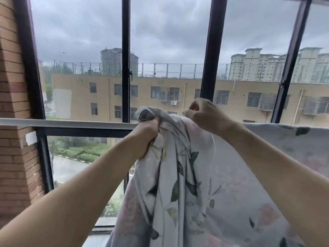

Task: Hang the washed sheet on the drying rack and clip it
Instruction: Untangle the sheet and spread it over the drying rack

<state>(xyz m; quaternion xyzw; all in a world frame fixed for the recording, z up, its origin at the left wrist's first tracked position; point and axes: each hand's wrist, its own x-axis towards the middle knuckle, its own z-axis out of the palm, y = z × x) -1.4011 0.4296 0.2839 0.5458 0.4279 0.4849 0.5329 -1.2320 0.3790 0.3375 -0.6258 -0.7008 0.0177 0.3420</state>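
Note:
A white sheet printed with green leaves and pink flowers hangs over a white horizontal rail in front of the window. To the right it lies spread along the rail; in the middle it is bunched. My left hand grips the bunched fold at rail height. My right hand is curled just above the rail, pinching the top edge of the sheet. No clip shows in view.
Dark window frames stand right behind the rail. A brick wall closes the left side, with a strip of tape by the frame. The rail's left stretch is bare. Buildings and a road lie outside.

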